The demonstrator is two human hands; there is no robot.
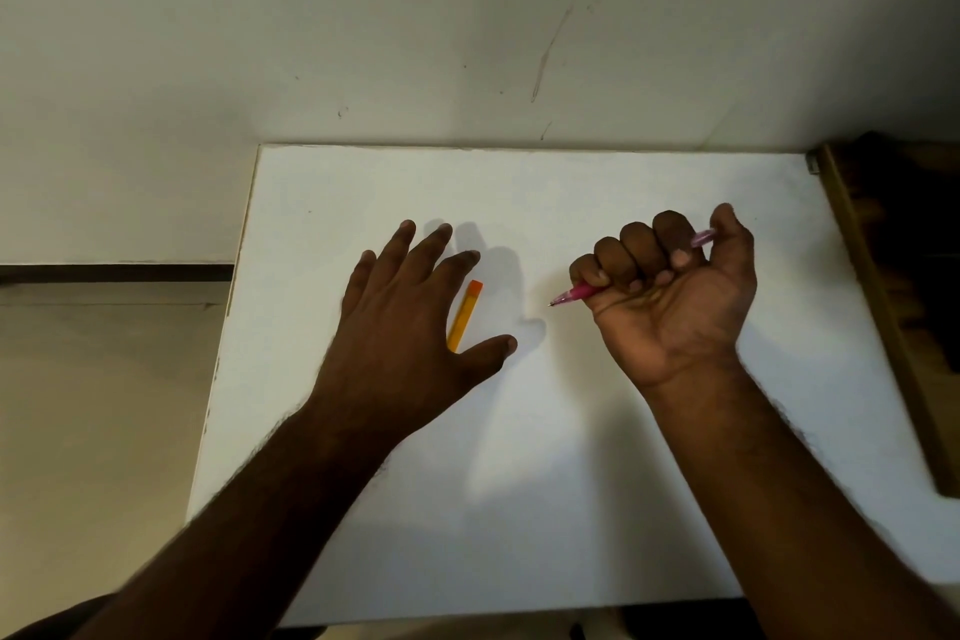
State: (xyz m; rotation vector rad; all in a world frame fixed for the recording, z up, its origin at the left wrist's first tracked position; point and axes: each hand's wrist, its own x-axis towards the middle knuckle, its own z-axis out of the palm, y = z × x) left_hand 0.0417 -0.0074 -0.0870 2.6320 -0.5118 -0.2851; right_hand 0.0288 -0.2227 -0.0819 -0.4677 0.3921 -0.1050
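One big pale wall (pixel 363 16) stands at the back, with a few thin marks on it. Next comes my white table (pixel 571 483), pushed up against it. A dark wooden thing (pixel 893 276) sits by the table's right edge; I cannot tell what it is.

My left hand (pixel 410 322) is over the table, palm down, with its fingers spread wide and straight. It grips nothing. My right hand (pixel 675 307) is off to the right, well apart from the left one, with its palm turned up to me. Its fingers are curled tight into a fist round a pink pen (pixel 571 294). The pen's tip pokes out to the left, and its back end peeks out by my thumb.

Last is the small orange stick (pixel 464 314). It lies flat on the table, between my left thumb and pointing finger. Its near end hides behind my thumb. I cannot tell if my hand touches it.

I think the job is half done. The pen is picked up. The stick is not picked up yet. My left hand looks set to close on it.
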